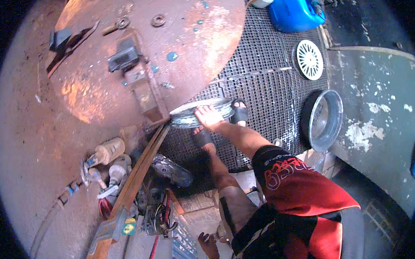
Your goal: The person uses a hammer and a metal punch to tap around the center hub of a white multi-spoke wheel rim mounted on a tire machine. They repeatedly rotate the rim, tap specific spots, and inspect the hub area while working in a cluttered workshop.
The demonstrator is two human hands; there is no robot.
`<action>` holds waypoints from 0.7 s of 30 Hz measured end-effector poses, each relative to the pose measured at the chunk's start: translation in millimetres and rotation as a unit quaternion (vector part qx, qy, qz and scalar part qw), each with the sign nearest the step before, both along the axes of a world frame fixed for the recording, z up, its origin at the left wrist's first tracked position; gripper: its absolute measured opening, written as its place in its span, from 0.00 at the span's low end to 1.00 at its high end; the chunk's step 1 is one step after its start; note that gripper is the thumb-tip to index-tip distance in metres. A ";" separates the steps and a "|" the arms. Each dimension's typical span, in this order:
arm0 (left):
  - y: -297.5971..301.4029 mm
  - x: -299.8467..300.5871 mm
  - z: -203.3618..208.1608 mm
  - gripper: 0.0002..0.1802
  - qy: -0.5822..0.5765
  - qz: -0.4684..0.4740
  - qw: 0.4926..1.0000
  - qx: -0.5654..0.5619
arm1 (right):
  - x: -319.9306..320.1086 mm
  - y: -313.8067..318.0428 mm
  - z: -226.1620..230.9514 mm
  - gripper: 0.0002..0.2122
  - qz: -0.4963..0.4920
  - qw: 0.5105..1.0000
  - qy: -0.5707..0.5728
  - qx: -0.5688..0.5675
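Observation:
A metal wheel rim (pixel 181 119) stands on edge by my feet, its side chalky white and grey. My right hand (pixel 209 117) is closed over its upper edge, fingers lying across the metal. Low in the picture, my left hand (pixel 207 244) hangs with its fingers loosely bent and apart. Beside it is a small pale rounded thing (pixel 222 230) that I cannot make out; no hold on it shows. My sandalled feet (pixel 202 136) are close against the rim.
A large rusty round table (pixel 204 51) with a clamp-like fixture (pixel 143 90) fills the upper left. Power tools (pixel 109 152) and a long rusty bar (pixel 140 172) lie left. On the right are a second rim (pixel 340 119), a white slotted disc (pixel 310 59) and a blue jerrycan (pixel 290 12).

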State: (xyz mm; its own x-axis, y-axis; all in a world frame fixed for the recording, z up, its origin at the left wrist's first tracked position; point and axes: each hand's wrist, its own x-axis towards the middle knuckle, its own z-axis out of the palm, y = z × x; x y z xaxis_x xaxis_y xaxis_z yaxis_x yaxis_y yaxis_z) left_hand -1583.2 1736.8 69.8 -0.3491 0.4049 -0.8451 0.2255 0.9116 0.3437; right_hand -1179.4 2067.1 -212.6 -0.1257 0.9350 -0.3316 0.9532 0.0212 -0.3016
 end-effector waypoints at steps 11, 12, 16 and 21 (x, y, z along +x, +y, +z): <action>65.0 25.8 11.9 0.31 -0.027 -0.063 0.997 -0.043 | -17.5 4.0 20.9 0.34 -0.001 1.000 0.017 -0.004; 67.2 30.7 15.9 0.31 -0.028 -0.061 0.997 -0.048 | -13.9 3.1 24.5 0.33 -0.006 1.000 0.020 -0.002; 95.4 23.6 4.2 0.32 -0.035 -0.097 0.994 -0.031 | -6.0 5.2 52.1 0.33 -0.070 0.994 0.073 0.044; 125.0 53.1 -18.7 0.29 -0.057 -0.159 0.985 -0.018 | 92.3 -62.5 158.3 0.33 -0.279 0.938 0.114 0.170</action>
